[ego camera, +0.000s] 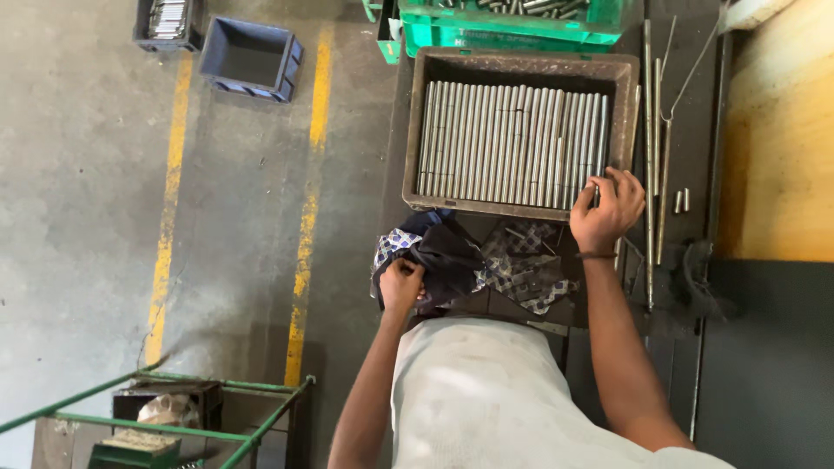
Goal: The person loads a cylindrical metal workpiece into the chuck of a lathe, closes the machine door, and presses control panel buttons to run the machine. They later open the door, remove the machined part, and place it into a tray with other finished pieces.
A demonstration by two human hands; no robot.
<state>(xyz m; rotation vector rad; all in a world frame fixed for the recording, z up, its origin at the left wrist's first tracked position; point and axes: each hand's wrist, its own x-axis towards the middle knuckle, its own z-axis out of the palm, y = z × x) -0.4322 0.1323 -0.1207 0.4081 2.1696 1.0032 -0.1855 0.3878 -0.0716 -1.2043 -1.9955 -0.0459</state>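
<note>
The person's left hand is bunching a checked cloth just below the brown tray — fingers clamped on fabric. The right hand is pinching a steel rod at the tray's lower right corner; lifting it likely needs a firm grip.

Shirt: light, off-white tee, kinda grubby, faint smudges across the front, fills the lower middle of the view.
Sleeves: short ones, the edge only shows down at about 5 o'clock, so both forearms are bare.
Left hand: no glove, no ring I can spot, nothing on the wrist.
Right hand: bare too, with a thin dark band around the wrist, looks like a thread or slim bracelet.
Rest: no watch anywhere, no markings visible on the shirt.
</note>
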